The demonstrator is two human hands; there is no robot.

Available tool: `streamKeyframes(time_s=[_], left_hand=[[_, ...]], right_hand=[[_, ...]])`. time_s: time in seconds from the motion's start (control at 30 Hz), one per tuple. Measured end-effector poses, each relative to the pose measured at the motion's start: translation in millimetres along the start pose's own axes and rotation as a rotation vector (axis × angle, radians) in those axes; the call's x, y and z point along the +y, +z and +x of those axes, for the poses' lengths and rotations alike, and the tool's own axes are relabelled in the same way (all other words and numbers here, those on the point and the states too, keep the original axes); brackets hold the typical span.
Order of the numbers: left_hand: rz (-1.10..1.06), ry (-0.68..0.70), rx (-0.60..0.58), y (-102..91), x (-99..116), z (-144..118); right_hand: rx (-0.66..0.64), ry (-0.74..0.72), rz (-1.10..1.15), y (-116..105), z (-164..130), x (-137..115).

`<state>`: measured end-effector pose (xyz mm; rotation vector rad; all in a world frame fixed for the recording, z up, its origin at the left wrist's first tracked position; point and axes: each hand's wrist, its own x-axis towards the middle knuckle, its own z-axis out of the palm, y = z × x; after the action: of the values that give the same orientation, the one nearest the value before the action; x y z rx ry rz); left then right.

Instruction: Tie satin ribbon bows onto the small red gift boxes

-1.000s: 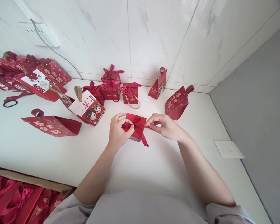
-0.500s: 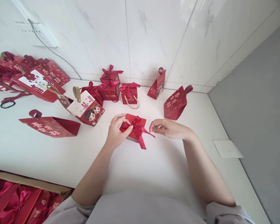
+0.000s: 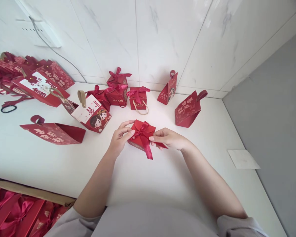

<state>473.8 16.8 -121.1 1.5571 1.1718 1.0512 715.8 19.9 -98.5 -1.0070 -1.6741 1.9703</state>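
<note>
The white table (image 3: 162, 177) carries everything, and the small red gift box (image 3: 141, 135) near its middle serves as the landmark. Far to the left of that box, against the wall, lies a heap of flat red bags (image 3: 27, 80). Left of the box and nearer the person's edge of the table, a long red bag (image 3: 55, 132) lies on its side. Just left of the box and a little behind it sits a cartoon-printed box (image 3: 92, 113) with a tan handle. Behind the box, toward the wall, stands a cluster of ribboned boxes (image 3: 120, 92). To the right of the box and behind it, an upright red bag (image 3: 169, 88) stands near the wall, with a tipped red bag (image 3: 189, 108) right of the box. Well to the right of the box lies a white slip of paper (image 3: 243, 159).

The box itself lies between the two hands, touching both. The left hand (image 3: 119, 140) grips its left side, thumb and fingers closed narrowly on the edge. The right hand (image 3: 169, 139) pinches the right tail of the red ribbon (image 3: 144, 136), which is tied in a bow on top of the box, another tail trailing down over the front.
</note>
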Motion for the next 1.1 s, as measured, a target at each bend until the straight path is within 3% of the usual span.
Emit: streamKeyframes(time_s=[0.27, 0.63, 0.87, 0.97, 1.03, 1.1], left_hand=[[-0.009, -0.031, 0.019, 2.0, 0, 1], [-0.268, -0.125, -0.004, 8.4, -6, 4], [-0.180, -0.038, -0.092, 7.7, -2, 1], [-0.176, -0.026, -0.132, 7.9, -1, 1], [-0.172, -0.020, -0.139, 8.3, -1, 0], [-0.164, -0.018, -0.146, 8.5, 0, 0]], right_hand=[[0.023, -0.031, -0.072, -11, -5, 1], [-0.005, 0.040, -0.133, -21, -3, 5], [-0.036, 0.153, -0.336, -38, -26, -2], [0.167, 0.105, -0.454, -36, -36, -13], [0.375, -0.030, -0.446, -26, -34, -18], [0.468, -0.198, -0.393, -13, -26, -19]])
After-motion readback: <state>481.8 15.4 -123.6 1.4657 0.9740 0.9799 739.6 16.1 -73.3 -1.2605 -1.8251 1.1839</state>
